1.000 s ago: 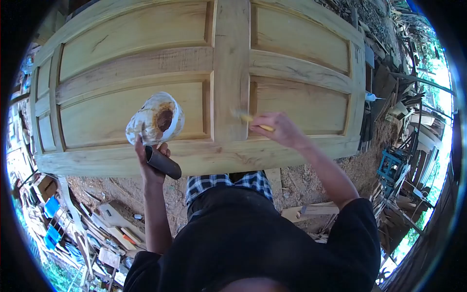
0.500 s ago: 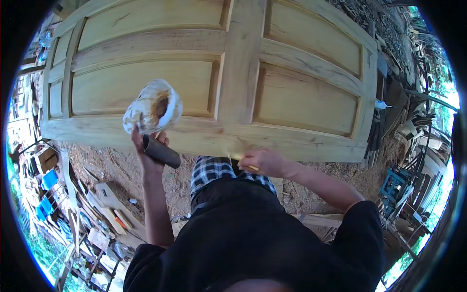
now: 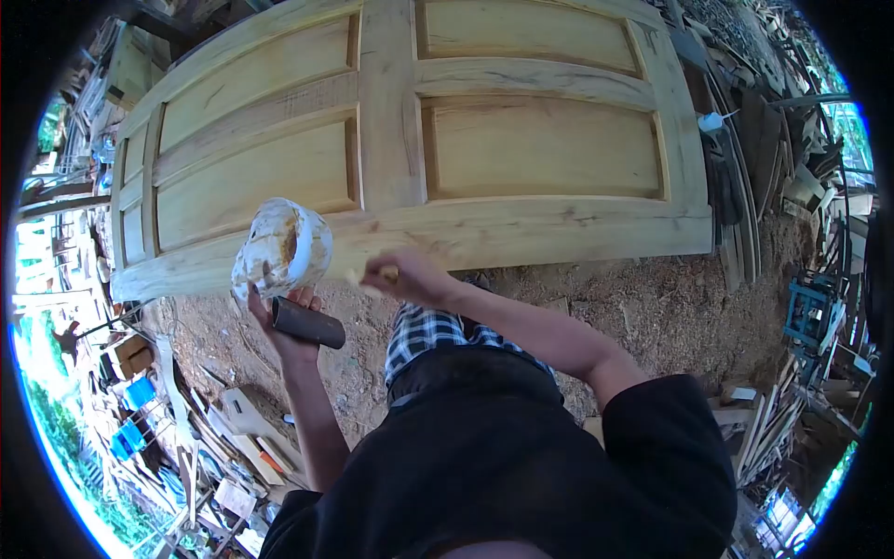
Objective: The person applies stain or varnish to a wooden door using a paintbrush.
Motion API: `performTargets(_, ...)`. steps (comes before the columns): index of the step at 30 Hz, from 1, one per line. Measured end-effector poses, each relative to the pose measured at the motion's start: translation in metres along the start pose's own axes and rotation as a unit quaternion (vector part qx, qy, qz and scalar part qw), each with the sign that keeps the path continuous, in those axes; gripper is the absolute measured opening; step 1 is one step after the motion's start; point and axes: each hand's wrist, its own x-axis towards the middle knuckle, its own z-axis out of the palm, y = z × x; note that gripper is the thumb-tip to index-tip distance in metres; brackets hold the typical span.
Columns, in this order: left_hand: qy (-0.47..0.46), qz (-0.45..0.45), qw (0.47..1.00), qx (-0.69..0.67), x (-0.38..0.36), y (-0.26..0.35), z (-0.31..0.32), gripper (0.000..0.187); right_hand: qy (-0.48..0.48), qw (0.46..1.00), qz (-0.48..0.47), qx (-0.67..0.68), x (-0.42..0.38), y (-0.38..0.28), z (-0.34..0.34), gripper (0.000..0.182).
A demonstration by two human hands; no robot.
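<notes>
Your right hand [image 3: 408, 276] has swung left, away from your body's midline, and is now close to the white, brown-stained, open-mouthed container [image 3: 269, 244]. Its fingers are curled closed, pinching a small yellow-handled brush [image 3: 367, 283]; motion blurs its pale tip. The brush looks clear of the container, which suggests no bristles are loading at this instant.

Your left hand [image 3: 292, 350] wraps a dark grey cylinder [image 3: 309, 323] just below the container, one digit raised along the side and the others curled behind. Whether the two pieces are joined, you cannot tell.

The pale yellow, panelled wooden door [image 3: 389, 112] lies beyond both hands. It has shifted left in your view, exposing more ground at the right.
</notes>
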Motion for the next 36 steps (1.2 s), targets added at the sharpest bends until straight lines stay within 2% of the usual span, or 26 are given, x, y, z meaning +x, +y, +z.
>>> performTargets(1,-0.009,-0.004,1.000,-0.006,-0.004,-0.002,0.000,0.053,0.083,0.990,0.040,0.103,0.004,0.002,-0.003,0.016)
performTargets(2,-0.015,-0.002,1.000,-0.005,-0.008,-0.004,0.003,0.053,0.117,0.979,0.107,0.127,0.004,0.012,-0.005,0.017)
performTargets(3,-0.029,-0.003,1.000,-0.003,-0.012,-0.008,0.005,0.053,0.124,0.979,0.106,0.123,-0.004,0.036,-0.001,0.017)
performTargets(5,-0.062,-0.021,0.998,-0.002,-0.017,-0.014,0.012,0.054,0.236,0.933,0.198,0.186,-0.037,0.094,-0.003,0.017)
performTargets(7,-0.054,-0.029,0.998,0.005,-0.025,-0.018,0.017,0.053,0.287,0.931,0.204,0.095,-0.110,0.077,-0.060,0.019)
performTargets(9,-0.058,-0.010,0.998,0.027,-0.031,-0.026,0.021,0.052,0.298,0.879,0.330,0.174,-0.193,0.080,-0.111,0.023)
performTargets(11,-0.018,-0.016,1.000,0.020,-0.030,-0.032,0.015,0.052,0.357,0.860,0.355,0.082,-0.261,0.079,-0.156,0.021)
performTargets(12,-0.015,-0.018,1.000,0.012,-0.028,-0.034,0.011,0.052,0.333,0.854,0.386,-0.104,-0.280,0.066,-0.179,0.021)
performTargets(13,-0.024,-0.018,0.999,0.011,-0.030,-0.033,0.012,0.052,0.303,0.812,0.408,-0.287,-0.290,0.051,-0.195,0.020)
performTargets(16,-0.064,-0.038,0.997,-0.004,-0.032,-0.034,0.014,0.054,0.384,0.792,0.357,-0.313,-0.289,0.060,-0.205,0.020)
performTargets(18,-0.049,-0.025,0.998,0.006,-0.035,-0.036,0.025,0.056,0.416,0.840,0.329,-0.112,-0.228,0.028,-0.191,0.019)
performTargets(19,-0.028,0.001,1.000,0.009,-0.037,-0.037,0.027,0.058,0.406,0.852,0.328,-0.029,-0.197,0.022,-0.174,0.018)
performTargets(20,-0.063,-0.006,0.998,0.004,-0.033,-0.034,0.025,0.056,0.391,0.860,0.323,0.054,-0.174,0.020,-0.163,0.017)
performTargets(21,-0.056,-0.001,0.998,0.004,-0.031,-0.035,0.024,0.056,0.383,0.864,0.322,0.058,-0.165,0.036,-0.154,0.017)
performTargets(23,-0.074,-0.016,0.997,-0.004,-0.024,-0.026,0.022,0.054,0.286,0.925,0.237,0.084,-0.141,0.073,-0.118,0.017)
performTargets(25,-0.060,-0.020,0.998,-0.001,-0.020,-0.017,0.025,0.052,0.321,0.852,0.365,0.196,-0.170,0.086,-0.117,0.020)
performTargets(26,-0.058,-0.007,0.998,-0.003,-0.014,-0.014,0.019,0.052,0.327,0.830,0.414,0.181,-0.187,0.073,-0.135,0.021)
performTargets(27,-0.059,0.003,0.998,-0.005,-0.007,-0.013,0.013,0.052,0.389,0.819,0.346,0.242,-0.212,0.081,-0.147,0.023)
performTargets(28,-0.031,0.011,0.999,0.000,-0.005,-0.011,0.017,0.052,0.384,0.820,0.378,0.192,-0.225,0.070,-0.169,0.016)
performTargets(29,-0.013,0.017,1.000,0.000,-0.003,-0.011,0.018,0.052,0.329,0.831,0.441,0.080,-0.233,0.058,-0.192,0.019)
performTargets(30,0.032,0.026,0.999,0.000,0.002,-0.010,0.020,0.052,0.319,0.833,0.445,0.085,-0.218,0.046,-0.200,0.019)
performTargets(31,0.070,0.032,0.997,-0.003,0.008,-0.009,0.021,0.052,0.269,0.846,0.459,-0.044,-0.203,0.036,-0.210,0.020)
performTargets(32,0.041,0.014,0.999,-0.009,0.014,-0.007,0.015,0.053,0.215,0.840,0.465,-0.176,-0.194,0.033,-0.220,0.021)
performTargets(33,0.043,0.008,0.999,-0.013,0.019,-0.008,0.013,0.053,0.277,0.870,0.408,-0.008,-0.173,0.033,-0.217,0.022)
performTargets(34,0.021,0.009,1.000,-0.021,0.023,-0.008,0.012,0.054,0.329,0.868,0.335,0.160,-0.140,0.035,-0.207,0.022)
performTargets(36,0.006,0.011,0.999,-0.029,0.028,-0.007,0.017,0.055,0.340,0.876,0.236,0.248,-0.076,0.058,-0.180,0.020)
